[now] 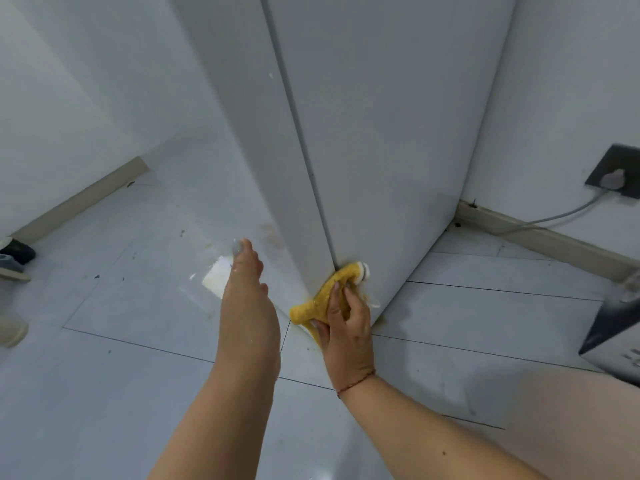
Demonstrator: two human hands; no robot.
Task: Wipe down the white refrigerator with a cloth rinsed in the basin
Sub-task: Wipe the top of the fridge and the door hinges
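Right hand (346, 323) gripping cloth (329, 296), slanting up-right.

Pale tiled floor (104, 393), white walls (52, 98).
Beige skirting (79, 199) L & R; dark socket (614, 171) w/ grey cable (554, 216) on R wall.

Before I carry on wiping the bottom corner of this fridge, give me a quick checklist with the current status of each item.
1. Cloth held: right hand grips the yellow cloth. Ok.
2. Cloth on target: it is pressed against the refrigerator at its bottom corner. Ok.
3. Left hand free: open beside the door, holds nothing. Ok.
4. Door face clean: brownish smudges low on it. Not ok.
5. Floor dry: a shiny patch near the left hand. Cannot tell.
6. Basin within reach: not in view. Cannot tell.
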